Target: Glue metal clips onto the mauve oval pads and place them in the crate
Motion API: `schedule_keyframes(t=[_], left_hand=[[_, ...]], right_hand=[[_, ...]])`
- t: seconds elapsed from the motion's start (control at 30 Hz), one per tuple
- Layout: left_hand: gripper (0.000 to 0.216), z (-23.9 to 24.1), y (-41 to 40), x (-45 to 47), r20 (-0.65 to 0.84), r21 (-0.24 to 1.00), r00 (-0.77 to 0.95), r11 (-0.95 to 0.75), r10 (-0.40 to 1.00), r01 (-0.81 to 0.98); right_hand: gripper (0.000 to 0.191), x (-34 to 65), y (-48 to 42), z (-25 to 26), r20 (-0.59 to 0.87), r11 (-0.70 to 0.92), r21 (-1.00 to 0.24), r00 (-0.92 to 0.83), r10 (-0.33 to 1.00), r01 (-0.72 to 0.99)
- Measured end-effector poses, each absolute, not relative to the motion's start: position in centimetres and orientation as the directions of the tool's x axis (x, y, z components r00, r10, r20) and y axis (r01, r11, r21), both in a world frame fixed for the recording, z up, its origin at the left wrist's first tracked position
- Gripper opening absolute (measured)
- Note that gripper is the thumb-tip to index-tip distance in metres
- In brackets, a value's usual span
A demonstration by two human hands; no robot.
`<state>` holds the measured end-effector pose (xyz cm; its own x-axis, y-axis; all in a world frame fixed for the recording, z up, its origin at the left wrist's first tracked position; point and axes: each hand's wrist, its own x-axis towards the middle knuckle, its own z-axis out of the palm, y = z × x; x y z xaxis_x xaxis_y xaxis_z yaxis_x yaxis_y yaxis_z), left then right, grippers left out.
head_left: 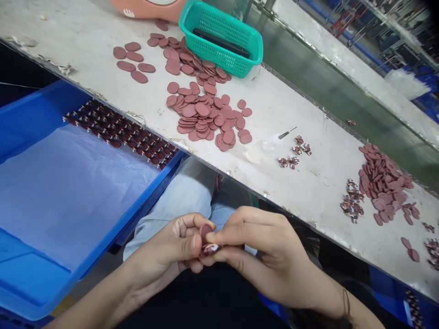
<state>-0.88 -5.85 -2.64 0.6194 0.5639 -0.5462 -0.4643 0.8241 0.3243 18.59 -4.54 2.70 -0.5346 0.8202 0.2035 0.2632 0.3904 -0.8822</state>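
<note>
Over my lap, my left hand (181,244) pinches a small reddish-brown oval disc (205,231) between thumb and fingers. My right hand (262,249) meets it, its thumb and fingertips closed on a tiny brown-and-white figurine (210,248) at the disc's lower edge. Whether the two pieces are joined I cannot tell, since the fingertips cover much of them. On the table ahead lies a heap of loose oval discs (202,112). To its right rests a translucent bottle with a needle tip (270,144), near several small brown figurines (299,148).
A blue tray (137,205) at left holds rows of finished-looking dark pieces (120,130) and a white sheet (75,187). A green basket (222,41) with a black object stands at the back. More discs (384,183) and figurines (352,201) lie right on the table (308,196).
</note>
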Motion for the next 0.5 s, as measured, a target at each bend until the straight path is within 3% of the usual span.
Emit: schedule_keyframes(t=[0.5], left_hand=[[0.031,-3.42,-6.05,-0.35,-0.506,0.264,0.655,0.824,0.561,-0.502]], right_hand=[[0.009,18.65,-4.25,2.09,0.205,0.344,-0.917,-0.506,0.838,0.199]])
